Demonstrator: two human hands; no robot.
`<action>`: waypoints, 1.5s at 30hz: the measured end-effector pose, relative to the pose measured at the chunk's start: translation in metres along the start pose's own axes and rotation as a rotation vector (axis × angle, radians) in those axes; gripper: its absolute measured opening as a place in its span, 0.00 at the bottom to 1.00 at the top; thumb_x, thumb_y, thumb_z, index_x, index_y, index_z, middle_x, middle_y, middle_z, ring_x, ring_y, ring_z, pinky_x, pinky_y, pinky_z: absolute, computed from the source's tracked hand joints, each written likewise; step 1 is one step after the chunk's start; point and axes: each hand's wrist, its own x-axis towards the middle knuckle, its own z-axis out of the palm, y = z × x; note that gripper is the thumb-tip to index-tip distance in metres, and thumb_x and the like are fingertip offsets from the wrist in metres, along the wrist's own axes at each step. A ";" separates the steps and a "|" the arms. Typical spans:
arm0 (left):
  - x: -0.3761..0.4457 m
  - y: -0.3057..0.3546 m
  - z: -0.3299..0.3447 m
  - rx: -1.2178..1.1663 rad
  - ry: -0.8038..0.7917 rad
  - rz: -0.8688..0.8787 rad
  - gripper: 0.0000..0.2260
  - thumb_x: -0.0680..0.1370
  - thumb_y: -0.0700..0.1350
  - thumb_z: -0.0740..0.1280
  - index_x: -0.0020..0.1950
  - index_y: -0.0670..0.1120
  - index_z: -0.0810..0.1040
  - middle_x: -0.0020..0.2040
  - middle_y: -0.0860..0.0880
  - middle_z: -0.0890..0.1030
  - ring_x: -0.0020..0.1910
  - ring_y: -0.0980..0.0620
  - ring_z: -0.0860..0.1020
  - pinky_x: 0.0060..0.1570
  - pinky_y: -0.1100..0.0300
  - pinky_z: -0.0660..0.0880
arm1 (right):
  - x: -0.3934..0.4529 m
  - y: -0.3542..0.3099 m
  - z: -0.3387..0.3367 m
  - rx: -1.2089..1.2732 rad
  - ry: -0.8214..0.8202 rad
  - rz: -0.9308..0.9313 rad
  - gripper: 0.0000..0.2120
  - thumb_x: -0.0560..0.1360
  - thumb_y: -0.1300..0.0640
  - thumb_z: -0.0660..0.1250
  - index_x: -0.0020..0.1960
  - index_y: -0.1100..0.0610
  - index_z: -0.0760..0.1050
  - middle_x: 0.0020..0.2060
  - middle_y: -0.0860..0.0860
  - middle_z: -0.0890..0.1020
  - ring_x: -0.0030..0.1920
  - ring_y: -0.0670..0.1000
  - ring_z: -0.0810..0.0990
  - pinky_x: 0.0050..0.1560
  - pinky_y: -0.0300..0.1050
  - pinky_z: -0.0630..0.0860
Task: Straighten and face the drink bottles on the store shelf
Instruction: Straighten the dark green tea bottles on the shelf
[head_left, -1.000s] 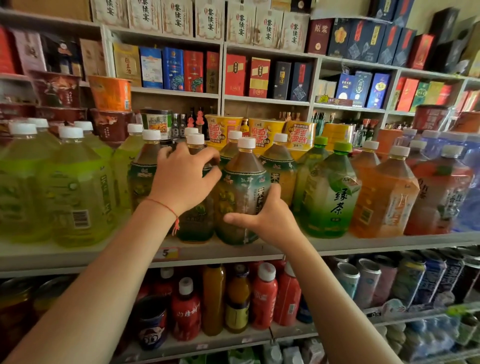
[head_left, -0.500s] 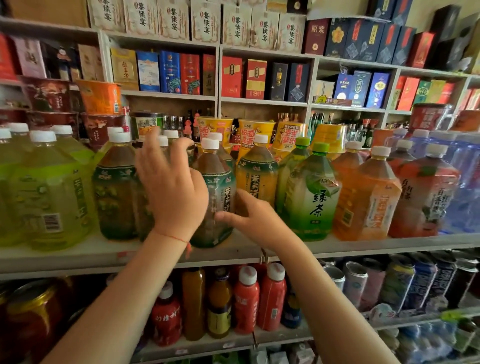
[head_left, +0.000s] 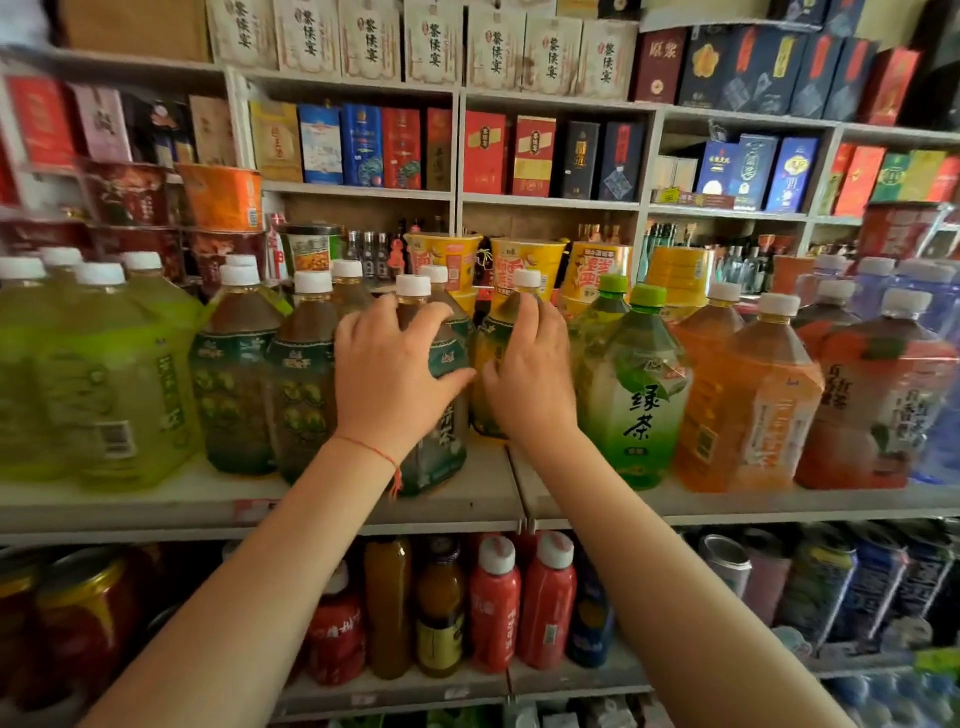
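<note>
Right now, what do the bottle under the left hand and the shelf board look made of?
Dark tea bottle: clear glossy plastic, probably; liquid shows through, printed film label. Shelf board: matte off-white, maybe painted or laminated wood; unclear.

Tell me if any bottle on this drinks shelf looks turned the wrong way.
Yes. The yellow-green bottle at the left shows its barcode side instead of its front label. Nothing looks spilled or damaged.
</note>
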 end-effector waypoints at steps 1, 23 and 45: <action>0.001 -0.001 -0.002 -0.005 -0.019 -0.004 0.29 0.69 0.64 0.75 0.65 0.51 0.77 0.55 0.41 0.77 0.55 0.37 0.75 0.59 0.44 0.71 | 0.008 -0.002 -0.001 -0.001 0.000 0.000 0.37 0.76 0.57 0.67 0.78 0.64 0.52 0.73 0.63 0.63 0.75 0.61 0.60 0.76 0.56 0.61; 0.002 -0.012 -0.009 -0.395 -0.045 -0.002 0.18 0.73 0.60 0.72 0.58 0.53 0.79 0.58 0.50 0.74 0.53 0.53 0.73 0.48 0.60 0.71 | 0.091 -0.013 0.018 0.317 -0.164 0.271 0.17 0.79 0.40 0.64 0.49 0.54 0.73 0.36 0.46 0.75 0.37 0.47 0.75 0.36 0.43 0.73; -0.012 0.000 -0.008 -0.657 0.088 -0.120 0.29 0.77 0.50 0.73 0.73 0.54 0.62 0.68 0.57 0.71 0.64 0.62 0.70 0.58 0.77 0.66 | 0.046 -0.007 0.000 0.486 0.086 0.214 0.13 0.82 0.50 0.60 0.61 0.57 0.72 0.53 0.46 0.72 0.55 0.46 0.71 0.57 0.44 0.71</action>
